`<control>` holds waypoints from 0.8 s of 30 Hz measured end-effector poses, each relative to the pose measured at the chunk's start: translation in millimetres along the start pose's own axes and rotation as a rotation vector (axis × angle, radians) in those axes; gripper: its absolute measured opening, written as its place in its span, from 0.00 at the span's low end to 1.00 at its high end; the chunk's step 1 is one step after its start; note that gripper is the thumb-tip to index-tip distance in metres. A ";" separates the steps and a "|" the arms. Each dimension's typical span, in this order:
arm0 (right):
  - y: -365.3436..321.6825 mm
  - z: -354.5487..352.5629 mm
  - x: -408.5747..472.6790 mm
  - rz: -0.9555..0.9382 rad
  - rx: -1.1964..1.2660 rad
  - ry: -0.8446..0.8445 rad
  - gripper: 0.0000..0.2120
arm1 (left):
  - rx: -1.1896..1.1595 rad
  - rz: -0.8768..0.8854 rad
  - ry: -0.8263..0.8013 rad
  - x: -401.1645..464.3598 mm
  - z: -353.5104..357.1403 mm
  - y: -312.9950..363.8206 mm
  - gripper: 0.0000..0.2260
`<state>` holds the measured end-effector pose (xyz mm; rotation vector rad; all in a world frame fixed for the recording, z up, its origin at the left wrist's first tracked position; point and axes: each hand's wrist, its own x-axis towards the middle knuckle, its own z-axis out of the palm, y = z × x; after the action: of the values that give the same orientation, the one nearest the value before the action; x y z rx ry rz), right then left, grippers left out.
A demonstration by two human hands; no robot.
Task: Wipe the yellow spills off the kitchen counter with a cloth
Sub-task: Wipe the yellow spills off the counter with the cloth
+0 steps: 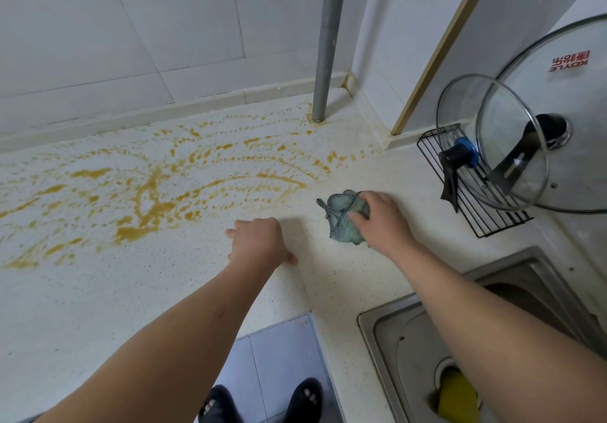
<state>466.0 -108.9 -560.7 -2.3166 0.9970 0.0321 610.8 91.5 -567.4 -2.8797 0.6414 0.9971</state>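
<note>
Green cloth (345, 219) half-hidden under gripping right hand (381, 222); left hand (259, 242) loose, fingertips hidden, on counter (164, 291)

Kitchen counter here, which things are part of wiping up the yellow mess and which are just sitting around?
Part of the job:
cloth, gripped by the right hand
yellow spills
counter
left hand, resting on the counter

Just lying about:
glass lids
wire rack
sink
metal pipe
</note>
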 end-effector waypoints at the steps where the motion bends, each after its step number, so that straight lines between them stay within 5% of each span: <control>1: -3.2 11.6 -5.6 -0.044 -0.080 -0.043 0.32 | 0.000 0.000 -0.002 -0.1 -0.4 0.4 0.41; 4: -24.0 42.8 -16.5 -0.087 -0.207 -0.063 0.41 | 0.013 -0.006 -0.001 -0.9 -1.0 1.3 0.41; 8: -40.3 55.5 -16.2 -0.212 -0.236 0.034 0.17 | 0.008 -0.009 0.013 -5.3 -2.8 0.7 0.37; 14: -51.7 -4.7 1.7 0.282 0.939 0.042 0.10 | 0.008 0.004 0.003 -2.6 -0.6 -0.6 0.40; 19: -17.2 -27.4 12.6 0.236 0.115 0.357 0.23 | 0.000 0.021 0.026 -3.2 -0.1 -2.8 0.35; 24: -10.0 15.5 16.5 -0.199 -0.304 -0.114 0.30 | 0.012 0.031 0.027 -9.8 -5.8 -2.1 0.35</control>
<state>487.7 -105.8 -572.2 -2.6467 0.7417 0.2479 608.1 96.2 -557.2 -2.8865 0.6939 0.9555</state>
